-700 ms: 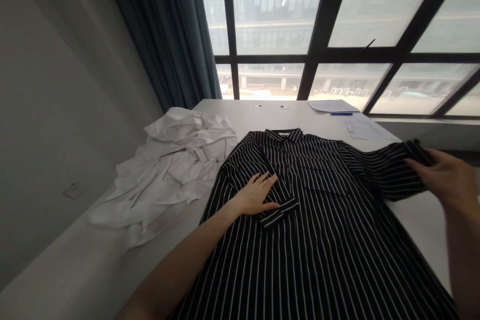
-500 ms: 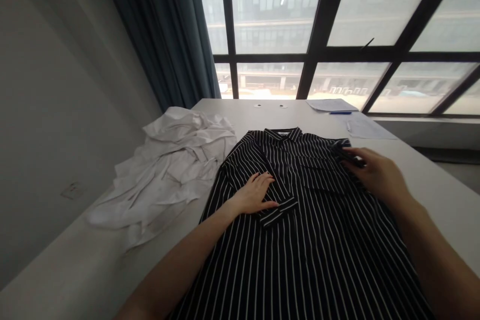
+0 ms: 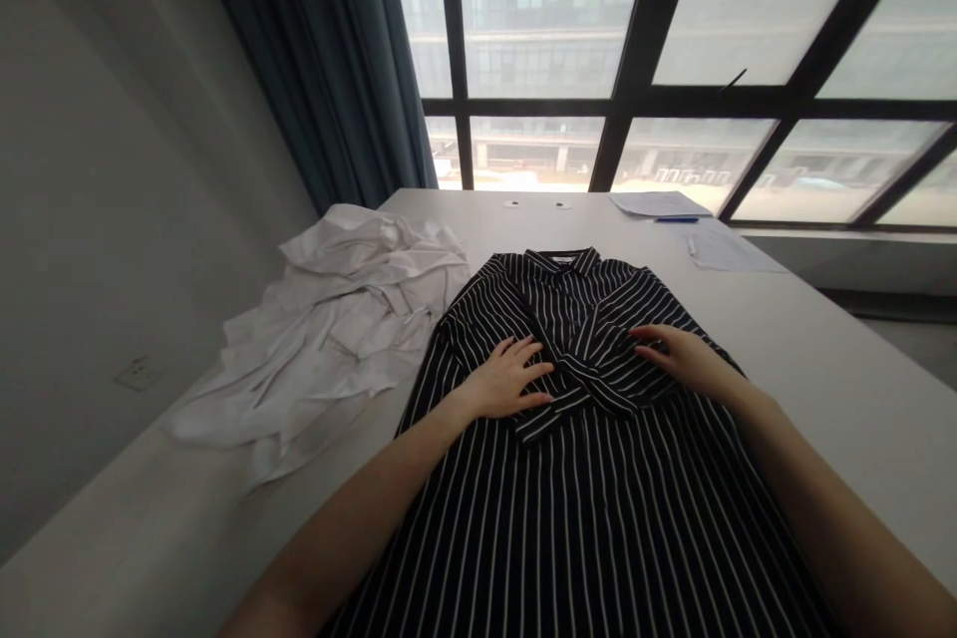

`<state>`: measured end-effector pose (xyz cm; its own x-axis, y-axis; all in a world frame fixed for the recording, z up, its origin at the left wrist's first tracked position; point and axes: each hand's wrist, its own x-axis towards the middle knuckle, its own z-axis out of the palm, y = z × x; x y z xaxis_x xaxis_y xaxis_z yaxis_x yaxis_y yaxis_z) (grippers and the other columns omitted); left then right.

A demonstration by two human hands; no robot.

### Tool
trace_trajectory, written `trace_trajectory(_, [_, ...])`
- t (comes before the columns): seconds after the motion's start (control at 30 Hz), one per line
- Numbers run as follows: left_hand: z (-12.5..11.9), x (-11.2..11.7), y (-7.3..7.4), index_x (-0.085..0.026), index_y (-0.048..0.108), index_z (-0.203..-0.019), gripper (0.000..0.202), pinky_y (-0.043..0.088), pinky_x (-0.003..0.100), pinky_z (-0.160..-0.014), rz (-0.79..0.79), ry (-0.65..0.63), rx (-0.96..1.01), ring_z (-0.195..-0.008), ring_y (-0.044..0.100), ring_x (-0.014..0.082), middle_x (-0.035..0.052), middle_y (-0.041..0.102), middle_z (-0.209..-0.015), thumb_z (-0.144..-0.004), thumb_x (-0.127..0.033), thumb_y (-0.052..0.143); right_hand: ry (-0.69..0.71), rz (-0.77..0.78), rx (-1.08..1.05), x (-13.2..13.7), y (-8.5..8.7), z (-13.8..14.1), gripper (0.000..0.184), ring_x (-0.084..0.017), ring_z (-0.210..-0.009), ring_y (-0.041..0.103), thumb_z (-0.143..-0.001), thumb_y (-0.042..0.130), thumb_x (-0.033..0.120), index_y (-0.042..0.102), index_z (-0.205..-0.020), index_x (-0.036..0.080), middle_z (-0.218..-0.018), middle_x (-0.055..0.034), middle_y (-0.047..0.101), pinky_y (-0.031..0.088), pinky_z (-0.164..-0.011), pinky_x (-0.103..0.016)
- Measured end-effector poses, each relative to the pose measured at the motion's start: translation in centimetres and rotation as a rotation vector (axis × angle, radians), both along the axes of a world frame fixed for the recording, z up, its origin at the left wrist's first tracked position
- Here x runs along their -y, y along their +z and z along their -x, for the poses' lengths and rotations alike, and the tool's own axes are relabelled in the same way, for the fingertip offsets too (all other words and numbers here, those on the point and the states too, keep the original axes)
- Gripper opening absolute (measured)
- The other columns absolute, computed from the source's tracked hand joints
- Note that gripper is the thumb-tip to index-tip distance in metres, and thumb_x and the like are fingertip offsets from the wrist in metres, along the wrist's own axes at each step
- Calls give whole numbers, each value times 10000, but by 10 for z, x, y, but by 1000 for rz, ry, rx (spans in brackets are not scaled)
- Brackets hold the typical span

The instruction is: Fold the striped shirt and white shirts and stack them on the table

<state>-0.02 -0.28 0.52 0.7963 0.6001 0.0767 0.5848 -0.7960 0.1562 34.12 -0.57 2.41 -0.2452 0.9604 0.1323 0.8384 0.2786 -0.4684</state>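
A black shirt with white stripes (image 3: 598, 498) lies spread before me, its collar (image 3: 564, 261) at the far end. Both sleeves are folded inward across the front, and their cuffs overlap near the middle. Flat on the sleeve at left rests my left hand (image 3: 504, 381), fingers spread and open. My right hand (image 3: 684, 362) touches the other sleeve (image 3: 617, 359), fingers stretched toward the shirt's middle and slightly apart. No cloth shows gripped in it. The shirt's lower part runs out of view at the bottom.
Crumpled white cloth (image 3: 359, 309) is heaped on the white table (image 3: 837, 399) to the left. At the far right lie sheets of paper (image 3: 658, 204) and a blue pen (image 3: 677, 219). Beyond the table are a dark curtain (image 3: 321, 50) and windows.
My right hand has moved left and inward, bringing the right sleeve across the shirt front, where it now lies over the other cuff. My left hand has stayed in place.
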Motion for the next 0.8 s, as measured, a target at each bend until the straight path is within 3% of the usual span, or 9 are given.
trace_trajectory(0.07, [0, 0, 1, -229, 502, -1375, 557, 212, 515, -1169, -7, 4, 1, -1456, 249, 300, 129, 389, -1523, -947, -579, 429, 36, -3, 26, -3, -8, -4, 397, -296, -1100, 622, -804, 588, 432, 666, -1134, 226, -1183, -108, 673, 482, -974, -462])
trace_trajectory(0.17, [-1, 0, 4, -218, 518, -1358, 567, 203, 532, -1165, -7, 3, -9, -1457, 243, 300, 137, 405, -1510, -951, -594, 397, 78, 3, 43, 1, -4, 8, 363, -298, -1100, 608, -817, 597, 463, 671, -1081, 225, -1176, -119, 653, 477, -974, -472])
trace_trajectory(0.27, [-4, 4, 9, -201, 534, -1337, 610, 188, 540, -1163, -4, -19, -11, -1451, 253, 303, 146, 407, -1504, -940, -633, 369, 155, 6, 26, 14, 9, 38, 305, -273, -1057, 609, -862, 576, 481, 656, -1025, 237, -1105, -94, 654, 480, -956, -452])
trace_trajectory(0.37, [-10, 14, 14, -164, 532, -1325, 675, 209, 538, -1151, 14, -43, -6, -1414, 316, 321, 179, 420, -1478, -897, -675, 425, 240, 32, 41, 29, 13, 71, 309, -253, -1033, 611, -854, 614, 374, 610, -1127, 229, -1107, -84, 631, 488, -932, -427])
trace_trajectory(0.47, [-17, 25, 18, -163, 529, -1307, 663, 250, 524, -1132, 22, -36, 2, -1342, 402, 328, 177, 480, -1406, -854, -648, 535, 208, -2, 56, 36, 3, 90, 416, -243, -1061, 604, -826, 592, 208, 560, -1240, 239, -1154, -83, 592, 480, -946, -417])
trace_trajectory(0.57, [-21, 30, 19, -155, 549, -1255, 575, 310, 478, -1095, 3, -21, 16, -1247, 471, 314, 152, 531, -1299, -843, -551, 615, 177, -18, 17, 33, -7, 91, 385, -224, -1016, 623, -810, 520, 130, 600, -1176, 217, -1118, -85, 599, 489, -929, -392])
trace_trajectory(0.7, [-25, 29, 17, -150, 574, -1210, 527, 347, 444, -1062, 0, -4, 52, -1176, 495, 301, 130, 545, -1218, -847, -530, 621, 109, -8, -95, 25, -6, 81, 257, -211, -890, 654, -803, 494, 155, 664, -994, 185, -979, -74, 670, 516, -837, -365])
trace_trajectory(0.8, [-31, 25, 13, -150, 553, -1246, 542, 346, 460, -1063, 40, 30, 84, -1181, 492, 306, 125, 545, -1234, -851, -514, 622, -25, 24, -248, 18, 0, 69, 231, -204, -807, 673, -799, 521, 239, 687, -953, 193, -876, -40, 718, 525, -794, -361])
